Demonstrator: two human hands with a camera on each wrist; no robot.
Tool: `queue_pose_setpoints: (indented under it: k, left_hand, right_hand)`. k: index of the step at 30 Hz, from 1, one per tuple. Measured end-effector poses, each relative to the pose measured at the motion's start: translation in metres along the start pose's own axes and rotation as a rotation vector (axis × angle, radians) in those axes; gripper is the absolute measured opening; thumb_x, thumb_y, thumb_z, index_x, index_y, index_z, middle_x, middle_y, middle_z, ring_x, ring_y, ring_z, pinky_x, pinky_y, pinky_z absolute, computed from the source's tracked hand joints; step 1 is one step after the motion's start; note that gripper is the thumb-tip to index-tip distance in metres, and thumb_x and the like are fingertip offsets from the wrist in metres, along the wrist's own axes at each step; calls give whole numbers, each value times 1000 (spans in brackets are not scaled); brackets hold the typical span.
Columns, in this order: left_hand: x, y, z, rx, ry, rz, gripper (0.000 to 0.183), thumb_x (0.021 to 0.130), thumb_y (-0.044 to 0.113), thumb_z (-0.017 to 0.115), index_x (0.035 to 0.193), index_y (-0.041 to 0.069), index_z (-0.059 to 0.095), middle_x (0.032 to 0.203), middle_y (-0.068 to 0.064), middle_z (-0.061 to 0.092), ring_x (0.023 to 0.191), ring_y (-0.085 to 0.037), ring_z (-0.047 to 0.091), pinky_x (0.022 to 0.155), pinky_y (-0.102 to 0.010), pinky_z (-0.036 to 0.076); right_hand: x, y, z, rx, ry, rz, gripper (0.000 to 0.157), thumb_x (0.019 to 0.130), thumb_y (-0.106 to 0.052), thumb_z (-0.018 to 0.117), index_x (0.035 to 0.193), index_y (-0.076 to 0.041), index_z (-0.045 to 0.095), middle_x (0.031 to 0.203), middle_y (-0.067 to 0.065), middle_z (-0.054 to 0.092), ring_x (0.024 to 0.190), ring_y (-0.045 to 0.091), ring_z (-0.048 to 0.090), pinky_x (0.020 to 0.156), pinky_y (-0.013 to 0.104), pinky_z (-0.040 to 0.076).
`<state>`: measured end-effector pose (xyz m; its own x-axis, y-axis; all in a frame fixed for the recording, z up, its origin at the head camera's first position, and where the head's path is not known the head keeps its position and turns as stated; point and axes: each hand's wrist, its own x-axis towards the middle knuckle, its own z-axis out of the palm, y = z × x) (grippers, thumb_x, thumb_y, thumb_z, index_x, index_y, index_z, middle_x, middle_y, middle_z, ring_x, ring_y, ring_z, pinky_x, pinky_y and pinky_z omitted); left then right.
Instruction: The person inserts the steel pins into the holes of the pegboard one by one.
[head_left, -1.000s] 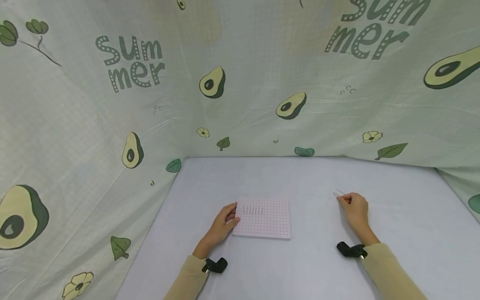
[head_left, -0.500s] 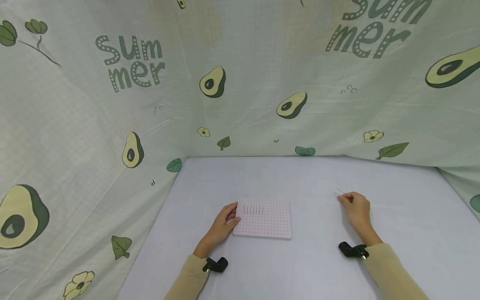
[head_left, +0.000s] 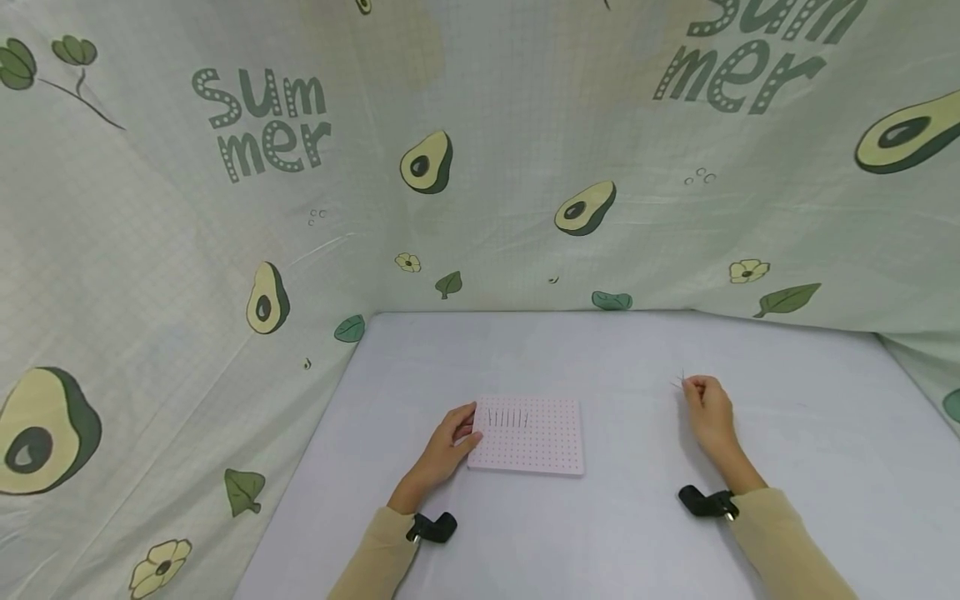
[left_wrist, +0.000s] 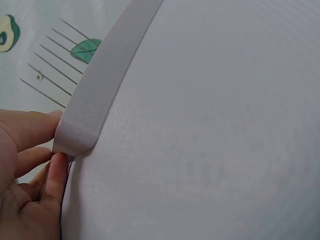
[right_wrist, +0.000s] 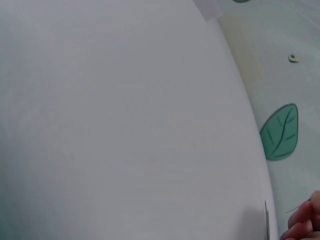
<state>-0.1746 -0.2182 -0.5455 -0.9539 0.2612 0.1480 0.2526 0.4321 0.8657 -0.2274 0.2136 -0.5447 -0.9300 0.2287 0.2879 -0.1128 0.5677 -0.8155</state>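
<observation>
My left hand grips the left side of a flat pale pink board dotted with small holes. In the left wrist view, the fingers lie against a corner of the board. Several thin dark needle-like pins stand in a row in its upper left part. Well to the right of the board, my right hand pinches thin needle-like pins between thumb and fingers, over the table. One pin points up, another slants left. The right wrist view catches only fingers and thin pins at its corner.
A white-covered table lies under the board. Behind and to the left hangs a pale cloth printed with avocados and leaves. A black wrist camera sits on the left wrist and another black camera on the right.
The fingers of my right hand have turned and shifted slightly away from me, and one pin now points up instead of slanting. My left hand and the board have stayed put.
</observation>
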Motion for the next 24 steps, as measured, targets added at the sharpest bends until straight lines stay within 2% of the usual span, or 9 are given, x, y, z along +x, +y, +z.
queue_pose_setpoints:
  k: [6,9,17,24]
  left_hand:
    - [-4,28,-5,-6,-25,3,55,98,-5,57,144,-19,32,141,-37,39,123,-48,47,107,-56,41]
    - [-4,33,-7,-4,-41,-1,55,98,-5,57,144,-20,31,141,-38,39,123,-48,47,107,-55,41]
    - [0,-1,0,-6,0,8,56,98,-2,60,146,-15,34,141,-31,42,123,-42,49,107,-51,43]
    - [1,-8,-2,-2,-20,7,58,99,10,62,148,-8,36,143,-24,43,124,-36,50,108,-41,44]
  right_hand:
    - [-1,-4,0,19,-56,7,28,107,-12,41,110,14,51,93,22,59,74,4,45,58,13,38]
    - [-1,-7,1,40,-54,0,28,107,-13,41,110,14,51,94,24,60,74,-2,45,59,11,39]
    - [-3,-15,3,99,-90,4,27,106,-12,42,108,13,52,90,22,63,74,-2,47,61,10,40]
    - [-2,-22,8,180,-138,25,22,102,-8,50,102,12,58,81,13,66,69,0,49,59,13,41]
